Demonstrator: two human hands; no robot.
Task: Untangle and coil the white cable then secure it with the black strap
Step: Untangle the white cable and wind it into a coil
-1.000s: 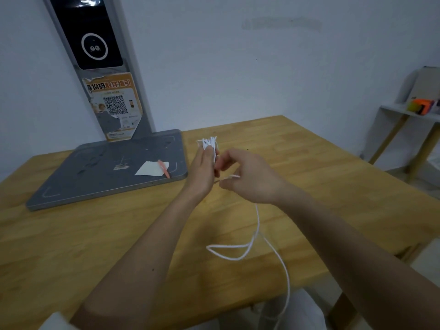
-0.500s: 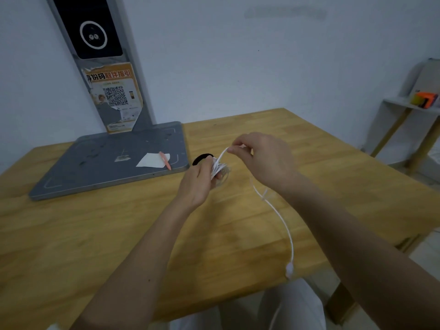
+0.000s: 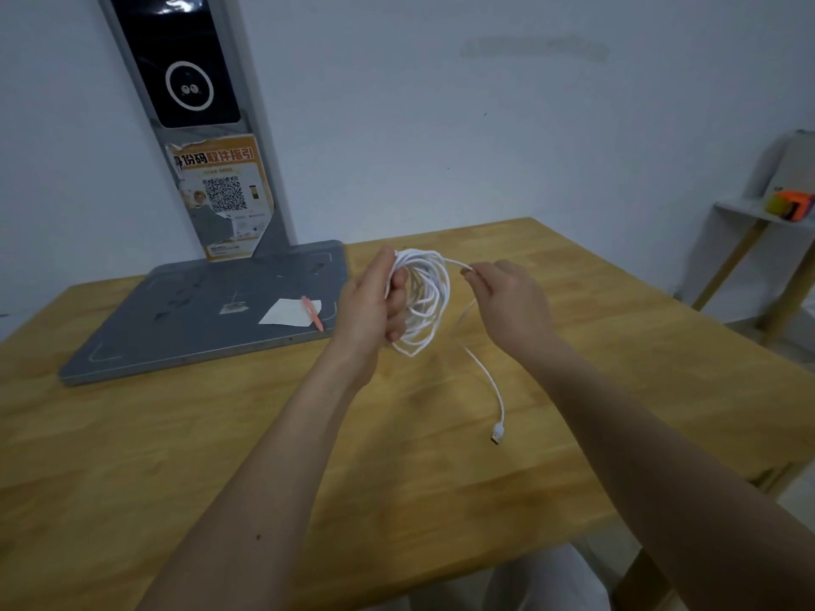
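Observation:
The white cable [image 3: 430, 302] hangs as a loose coil of several loops above the wooden table [image 3: 176, 434]. My left hand [image 3: 375, 302] grips the coil at its left side, fingers through the loops. My right hand [image 3: 507, 297] pinches the free strand just right of the coil's top. From there the strand drops and ends in a USB plug [image 3: 497, 433] over the tabletop. The black strap is hidden; I cannot see it anywhere.
A grey flat base [image 3: 198, 319] with an upright post [image 3: 194, 103] carrying a QR poster stands at the back left. A white paper slip [image 3: 289, 311] and a pink pen [image 3: 312, 313] lie on it. A small side table [image 3: 749, 240] stands at the right.
The coil in my left hand has grown into wide loops and is raised. My right hand has moved right of the coil. The loose tail is shorter, its plug now over the table.

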